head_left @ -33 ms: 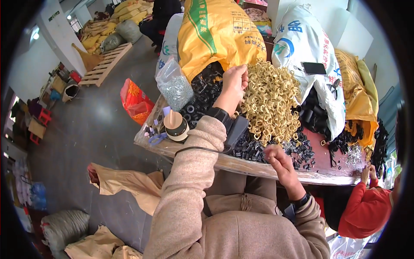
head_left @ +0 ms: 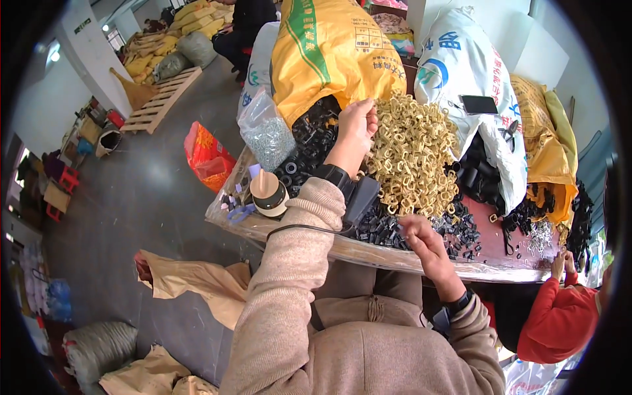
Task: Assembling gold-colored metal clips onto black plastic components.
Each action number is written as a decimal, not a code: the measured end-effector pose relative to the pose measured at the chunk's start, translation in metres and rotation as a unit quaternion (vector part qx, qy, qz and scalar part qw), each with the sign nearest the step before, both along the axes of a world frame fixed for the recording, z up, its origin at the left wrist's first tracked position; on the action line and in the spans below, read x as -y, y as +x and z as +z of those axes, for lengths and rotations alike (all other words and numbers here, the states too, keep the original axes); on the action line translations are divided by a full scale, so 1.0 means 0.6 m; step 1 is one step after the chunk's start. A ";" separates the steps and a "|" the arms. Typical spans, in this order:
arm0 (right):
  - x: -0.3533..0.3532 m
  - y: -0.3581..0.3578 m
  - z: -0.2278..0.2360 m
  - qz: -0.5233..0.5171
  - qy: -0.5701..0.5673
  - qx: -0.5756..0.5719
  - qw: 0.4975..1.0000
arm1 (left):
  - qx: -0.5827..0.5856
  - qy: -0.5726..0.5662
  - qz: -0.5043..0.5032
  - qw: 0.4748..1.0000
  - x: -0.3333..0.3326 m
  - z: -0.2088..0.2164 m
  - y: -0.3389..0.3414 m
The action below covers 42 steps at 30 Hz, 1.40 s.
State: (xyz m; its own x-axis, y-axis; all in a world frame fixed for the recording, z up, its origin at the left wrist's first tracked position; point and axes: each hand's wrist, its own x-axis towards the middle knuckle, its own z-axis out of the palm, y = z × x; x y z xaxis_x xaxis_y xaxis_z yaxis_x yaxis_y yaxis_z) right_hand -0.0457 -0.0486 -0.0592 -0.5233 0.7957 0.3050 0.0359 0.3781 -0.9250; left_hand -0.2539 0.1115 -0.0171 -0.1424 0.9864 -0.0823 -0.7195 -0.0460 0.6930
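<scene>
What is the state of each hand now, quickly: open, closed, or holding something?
Left hand: closed beside heaped gold ring-shaped parts; contents cannot be told.
Right hand: loosely curled near small black blocky pieces; grip cannot be told.

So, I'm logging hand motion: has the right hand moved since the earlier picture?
Yes, slightly: the right hand is farther forward, nearer the gold pile.

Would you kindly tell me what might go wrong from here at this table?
The gold-coloured pieces border the small black pieces, so the two piles might mix.
The lidded cup stands close beside the left sleeve, so an arm movement could knock it.
The phone lies on the white sack, so it may slide if the sack shifts.
</scene>
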 end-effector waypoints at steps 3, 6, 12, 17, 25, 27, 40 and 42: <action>-0.024 -0.038 0.016 0.035 -0.046 -0.070 0.996 | 0.079 -0.012 0.005 0.997 -0.008 0.005 0.004; -0.025 -0.082 0.014 0.091 -0.119 -0.121 0.981 | 0.144 -0.004 0.021 0.989 -0.016 0.013 -0.013; -0.016 -0.117 0.038 0.205 -0.206 -0.142 0.946 | 0.279 0.087 0.057 0.954 -0.028 0.078 -0.034; -0.017 -0.098 0.078 0.251 -0.183 -0.136 0.941 | 0.077 0.301 0.212 0.927 0.003 0.199 -0.044; -0.032 -0.028 0.060 0.290 -0.064 -0.033 0.954 | -0.208 0.568 0.230 0.762 0.129 0.375 -0.023; -0.041 0.006 0.030 0.281 -0.092 -0.022 0.955 | -0.312 0.532 0.160 0.771 0.152 0.319 -0.004; 0.001 0.156 -0.099 -0.042 -0.284 -0.131 0.949 | -0.832 0.126 -0.048 0.538 0.256 -0.150 -0.083; 0.004 0.152 -0.102 -0.047 -0.284 -0.123 0.950 | -0.840 0.114 -0.031 0.530 0.245 -0.164 -0.083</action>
State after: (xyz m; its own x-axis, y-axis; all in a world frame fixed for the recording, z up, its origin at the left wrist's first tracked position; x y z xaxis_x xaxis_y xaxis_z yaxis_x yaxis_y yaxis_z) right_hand 0.0452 -0.0511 -0.1205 -0.4101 0.9082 -0.0840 -0.1993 -0.1791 -0.9634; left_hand -0.3038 -0.0355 -0.1154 0.2073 0.9505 0.2313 0.8980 -0.2787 0.3405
